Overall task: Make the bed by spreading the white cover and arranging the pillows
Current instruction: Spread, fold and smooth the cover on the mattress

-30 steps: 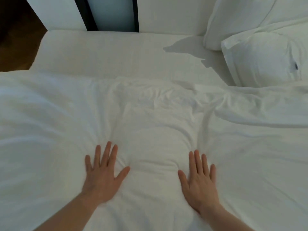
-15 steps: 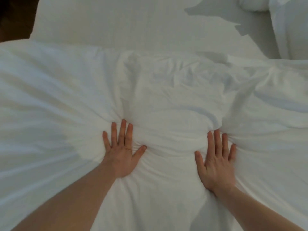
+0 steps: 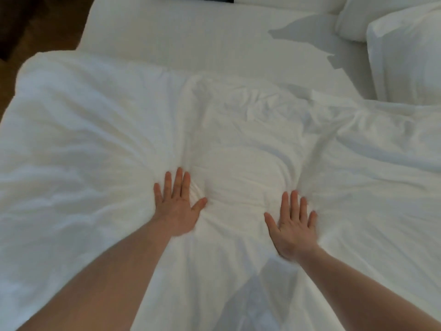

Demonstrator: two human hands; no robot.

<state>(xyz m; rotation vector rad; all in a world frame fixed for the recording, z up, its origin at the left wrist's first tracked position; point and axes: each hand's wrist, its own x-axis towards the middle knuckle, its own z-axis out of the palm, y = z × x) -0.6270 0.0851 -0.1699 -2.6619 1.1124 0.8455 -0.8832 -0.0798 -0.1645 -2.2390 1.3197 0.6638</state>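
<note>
Bed [image 3: 195, 37]: white, fills most of my view; a bare strip of fitted sheet shows along its far side, beyond the edge of the cover.

Cover [image 3: 95, 139]: white, thick, lies across the near part of the bed from the left edge to the right edge of my view. It is creased, with folds running out like rays from the two places where I press. Between my hands it bulges into a soft mound. Its far edge is bunched and uneven.

Pillows: two, white, at the far right corner. The nearer pillow [image 3: 405, 56] touches the far edge of the cover; the farther pillow [image 3: 353, 17] sits behind it, partly hidden.

Floor [image 3: 40, 27]: dark wood, at the far left beside the bed.

My left hand [image 3: 177, 206]: flat on the cover, palm down, fingers straight and slightly spread, thumb out to the side. It grips nothing.

My right hand [image 3: 292, 225]: likewise flat on the cover, palm down, fingers straight, holding nothing. The two hands lie well apart, the mound between them.
</note>
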